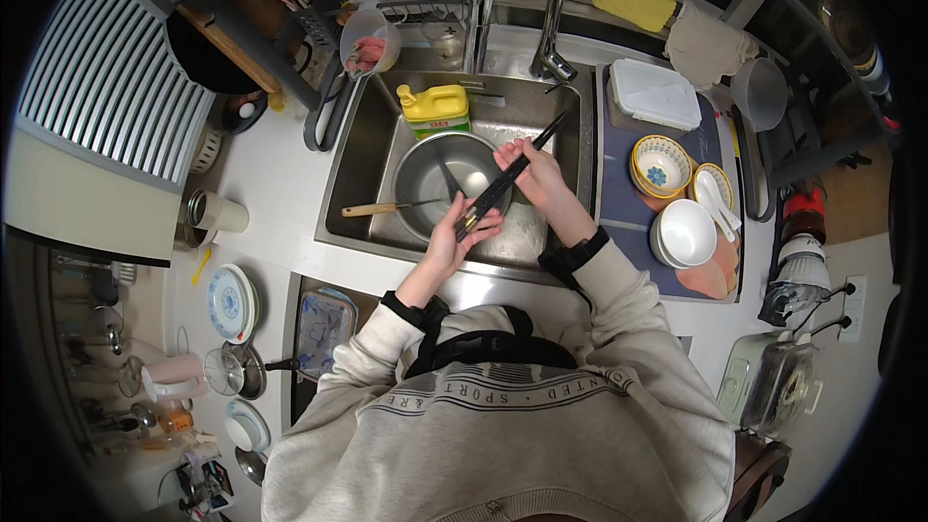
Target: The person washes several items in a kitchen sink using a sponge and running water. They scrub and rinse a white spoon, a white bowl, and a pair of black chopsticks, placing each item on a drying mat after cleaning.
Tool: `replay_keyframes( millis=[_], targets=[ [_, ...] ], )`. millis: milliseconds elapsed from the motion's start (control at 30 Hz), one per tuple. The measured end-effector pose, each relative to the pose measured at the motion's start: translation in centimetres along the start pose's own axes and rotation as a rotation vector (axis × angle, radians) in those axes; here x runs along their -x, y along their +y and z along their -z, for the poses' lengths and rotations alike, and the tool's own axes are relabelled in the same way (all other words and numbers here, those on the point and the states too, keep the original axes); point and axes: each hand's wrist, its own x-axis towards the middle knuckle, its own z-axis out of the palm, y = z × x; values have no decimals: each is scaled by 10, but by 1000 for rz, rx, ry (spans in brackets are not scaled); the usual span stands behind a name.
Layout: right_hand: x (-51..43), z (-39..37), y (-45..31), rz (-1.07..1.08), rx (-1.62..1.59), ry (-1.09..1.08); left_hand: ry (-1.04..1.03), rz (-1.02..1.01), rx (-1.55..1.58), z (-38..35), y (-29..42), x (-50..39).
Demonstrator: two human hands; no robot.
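A bundle of dark chopsticks (504, 180) runs slantwise between my two hands, above a stainless steel sink (529, 243). Around its lower end, which shows gold-coloured marks, curl the fingers of my left hand (458, 235). Higher up, my right hand (535, 172) grips the bundle. Below them sits a round metal pot (412, 177) with a dark, slender utensil (448, 175) in it, partly hidden by my left hand. A utensil with a wooden handle (370, 210) lies across the pot's left rim. Behind the pot stands a yellow detergent bottle (435, 103) with a green label.
A chrome faucet (547, 36) arches over the sink's back edge. On the right, a dark mat (620, 232) carries patterned bowls (661, 165), white bowls (685, 233), white spoons (718, 201) and a lidded container (655, 94). Stacked plates (230, 303) stand on the left counter.
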Motion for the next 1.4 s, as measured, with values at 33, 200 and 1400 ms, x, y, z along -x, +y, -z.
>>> replay_keyframes(
  millis=[33,200,1400],
  targets=[
    [3,-4,4,23,12,-9,-37,-39,191,-1,-1,0],
    [25,-26,35,92,159,-63,301,-125,503,0,4,-1],
    [-3,-17,19,245,280,180,-13,328,-363,-17,11,9]
  ],
)
